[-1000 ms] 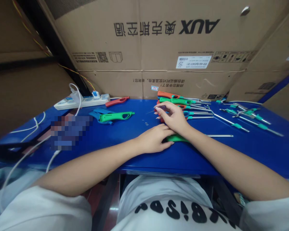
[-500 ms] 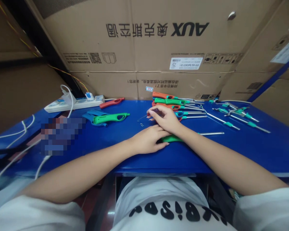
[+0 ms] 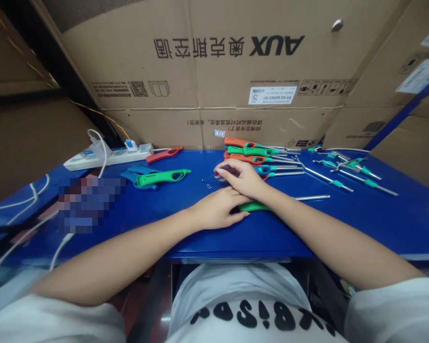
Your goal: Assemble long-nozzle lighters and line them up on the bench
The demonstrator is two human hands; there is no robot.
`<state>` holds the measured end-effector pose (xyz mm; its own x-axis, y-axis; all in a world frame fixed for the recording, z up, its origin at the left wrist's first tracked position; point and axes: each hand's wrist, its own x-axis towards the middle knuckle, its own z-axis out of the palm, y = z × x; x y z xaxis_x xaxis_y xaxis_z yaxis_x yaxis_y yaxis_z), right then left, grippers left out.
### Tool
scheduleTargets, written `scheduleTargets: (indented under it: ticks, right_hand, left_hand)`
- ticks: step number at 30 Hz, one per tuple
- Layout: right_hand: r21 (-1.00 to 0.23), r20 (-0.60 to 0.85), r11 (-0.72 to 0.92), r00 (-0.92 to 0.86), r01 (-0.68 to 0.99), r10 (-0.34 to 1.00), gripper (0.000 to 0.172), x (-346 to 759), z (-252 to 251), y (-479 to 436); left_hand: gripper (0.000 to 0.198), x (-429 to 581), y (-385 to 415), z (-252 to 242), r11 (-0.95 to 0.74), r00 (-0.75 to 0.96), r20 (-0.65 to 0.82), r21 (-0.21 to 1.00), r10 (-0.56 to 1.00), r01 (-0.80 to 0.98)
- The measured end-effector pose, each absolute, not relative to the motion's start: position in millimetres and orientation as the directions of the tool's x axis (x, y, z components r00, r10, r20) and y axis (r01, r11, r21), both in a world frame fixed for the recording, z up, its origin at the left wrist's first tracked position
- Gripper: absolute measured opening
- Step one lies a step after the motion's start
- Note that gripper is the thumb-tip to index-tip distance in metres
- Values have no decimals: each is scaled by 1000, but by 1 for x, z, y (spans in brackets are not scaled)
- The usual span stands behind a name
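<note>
My right hand (image 3: 243,180) is closed around a small screwdriver (image 3: 216,175) with a dark red handle. Its thin shaft points left, and the tip is close to several tiny screws (image 3: 209,186) lying on the blue table (image 3: 186,216). Under my right wrist, my left hand (image 3: 216,209) grips a green long-necked lighter (image 3: 254,206) and holds it against the table. The lighter's metal tube (image 3: 311,197) sticks out to the right, while its left end is hidden by my fingers.
Several coloured lighters (image 3: 248,151) lie behind my right hand. Metal tubes with teal fittings (image 3: 357,164) are spread at the right. To the left are green (image 3: 160,177) and red (image 3: 164,155) handle shells, a power strip (image 3: 109,156) and cables. A cardboard panel (image 3: 207,95) stands behind.
The view has shifted a little. My right hand with the screwdriver has moved slightly down and left, towards the table. My left hand stays on the green lighter.
</note>
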<state>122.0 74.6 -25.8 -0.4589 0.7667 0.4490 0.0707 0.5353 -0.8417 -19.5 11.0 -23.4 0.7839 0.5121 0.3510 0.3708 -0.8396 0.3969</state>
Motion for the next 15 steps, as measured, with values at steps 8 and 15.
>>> scheduleTargets:
  ticks: [8,15]
  right_hand:
    - [-848,473,529,-401,35,785,32,121,-23,73]
    - [-877,470,476,-305,-58,828,49,124,-5,72]
  left_hand:
    - [35,-20,12,-26,-842,781,358,386,512,376]
    - [35,-20,11,-26,-816,755,354,416,553,402]
